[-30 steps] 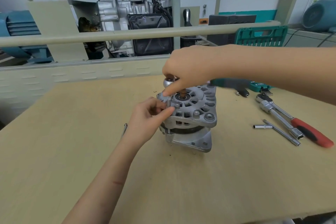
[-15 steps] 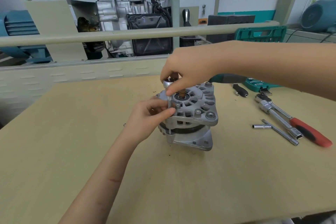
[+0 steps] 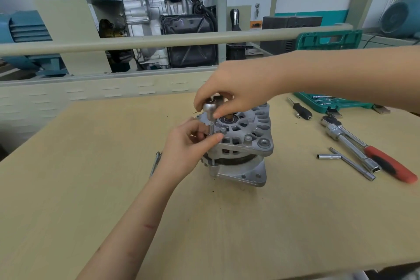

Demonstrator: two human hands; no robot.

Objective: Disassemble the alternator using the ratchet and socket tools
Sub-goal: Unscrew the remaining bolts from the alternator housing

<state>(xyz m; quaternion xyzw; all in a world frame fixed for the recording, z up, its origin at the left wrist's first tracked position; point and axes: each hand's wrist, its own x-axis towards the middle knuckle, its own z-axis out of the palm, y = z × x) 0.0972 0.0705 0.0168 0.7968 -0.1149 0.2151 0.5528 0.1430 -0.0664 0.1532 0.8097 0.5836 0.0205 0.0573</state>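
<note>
A silver alternator (image 3: 244, 141) stands upright in the middle of the wooden table (image 3: 91, 188). A small ratchet head (image 3: 209, 108) with a thin socket below it stands vertically on the alternator's left rim. My right hand (image 3: 234, 91) grips the ratchet head from above, and its handle is hidden under the hand. My left hand (image 3: 188, 143) pinches the socket shaft (image 3: 211, 128) between thumb and fingers at the housing's left side.
To the right lie a red-handled ratchet (image 3: 375, 154), a T-shaped socket bar (image 3: 347, 162) and a black-handled driver (image 3: 301, 110). A green tool case (image 3: 334, 102) sits at the far right. A thin metal piece (image 3: 155, 162) lies left of the alternator.
The right hand has turned the ratchet head a little, and its green handle no longer shows past the hand. The left hand stays on the socket.
</note>
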